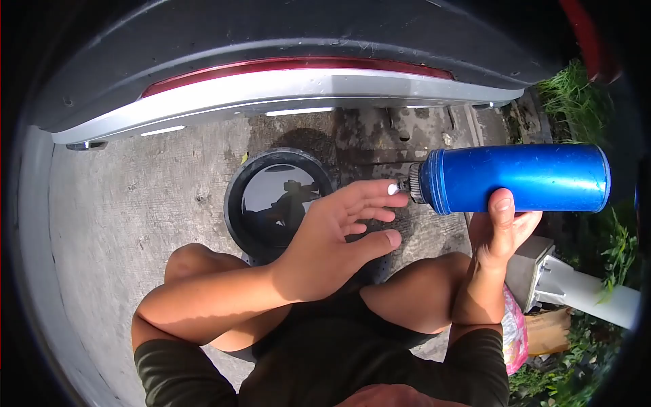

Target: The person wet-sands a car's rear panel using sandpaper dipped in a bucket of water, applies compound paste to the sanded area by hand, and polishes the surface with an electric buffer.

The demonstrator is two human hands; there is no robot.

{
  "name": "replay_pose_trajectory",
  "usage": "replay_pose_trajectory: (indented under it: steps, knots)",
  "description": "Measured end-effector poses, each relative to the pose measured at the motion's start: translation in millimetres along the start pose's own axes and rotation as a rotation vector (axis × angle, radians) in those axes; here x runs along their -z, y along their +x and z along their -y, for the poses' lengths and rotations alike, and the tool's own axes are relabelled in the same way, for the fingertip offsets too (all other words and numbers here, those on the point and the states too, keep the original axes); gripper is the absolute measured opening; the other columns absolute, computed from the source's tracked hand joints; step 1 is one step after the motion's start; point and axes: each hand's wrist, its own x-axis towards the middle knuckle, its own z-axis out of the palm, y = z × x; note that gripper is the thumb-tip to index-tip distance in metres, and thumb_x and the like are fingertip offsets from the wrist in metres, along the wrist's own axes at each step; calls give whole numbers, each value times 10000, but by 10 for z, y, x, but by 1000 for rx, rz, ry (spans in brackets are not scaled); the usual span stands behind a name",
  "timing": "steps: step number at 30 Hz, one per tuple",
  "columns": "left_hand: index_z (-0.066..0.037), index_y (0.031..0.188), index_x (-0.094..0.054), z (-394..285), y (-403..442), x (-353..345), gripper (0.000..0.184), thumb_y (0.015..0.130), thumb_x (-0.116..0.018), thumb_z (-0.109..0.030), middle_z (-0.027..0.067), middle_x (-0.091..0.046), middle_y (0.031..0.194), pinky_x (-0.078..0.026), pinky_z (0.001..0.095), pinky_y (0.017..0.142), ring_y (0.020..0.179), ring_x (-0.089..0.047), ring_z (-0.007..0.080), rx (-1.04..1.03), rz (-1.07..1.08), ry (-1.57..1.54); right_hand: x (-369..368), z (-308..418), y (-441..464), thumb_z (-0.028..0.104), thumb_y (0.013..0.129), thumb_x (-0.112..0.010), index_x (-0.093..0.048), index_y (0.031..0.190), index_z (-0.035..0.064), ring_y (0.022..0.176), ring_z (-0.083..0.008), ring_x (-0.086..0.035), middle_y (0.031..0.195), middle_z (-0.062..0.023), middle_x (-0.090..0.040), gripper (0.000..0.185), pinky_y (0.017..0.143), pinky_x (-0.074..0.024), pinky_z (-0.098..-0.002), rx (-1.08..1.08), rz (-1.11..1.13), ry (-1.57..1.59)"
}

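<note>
My right hand (500, 227) grips a shiny blue bottle (522, 178), tipped on its side with its ribbed collar and dark nozzle (409, 184) pointing left. The thumb shows on the near side; the other fingers are mostly hidden behind the bottle. My left hand (339, 230) is held out at the nozzle, fingers loosely extended and thumb apart. A small white blob (392, 189) sits at its fingertips, right by the nozzle tip. Below and left of the hands stands a round black bucket (234, 203) holding liquid that mirrors a person's outline.
A vehicle's grey and silver bumper (298, 85) with a red strip spans the top. Beneath is rough concrete (135, 203), wet in patches. On the right are a white post (590, 288) with a metal base, grass (576, 102), and a pink patterned bag (515, 332).
</note>
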Motion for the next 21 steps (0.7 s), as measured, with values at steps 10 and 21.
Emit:
replay_pose_trajectory:
  steps: [10, 21]
  knots:
    - [-11, 1262, -635, -995, 109, -247, 565, 783, -848, -220, 242, -586, 1316, -432, 541, 1073, 1261, -559, 411, -1260, -146, 1448, -49, -55, 314, 204, 952, -795, -581, 1208, 27, 929, -115, -650, 1071, -51, -678, 378, 845, -528, -280, -303, -187, 374]
    - [-333, 1467, -641, -2031, 662, -1107, 599, 965, -582, -653, 65, -444, 1625, -7, 563, 1245, 1537, -290, 334, -1356, -720, 2458, 151, -156, 280, 218, 920, -813, -536, 1245, -6, 873, -135, -699, 1062, -90, -676, 483, 636, -583, -266, -348, -134, 518]
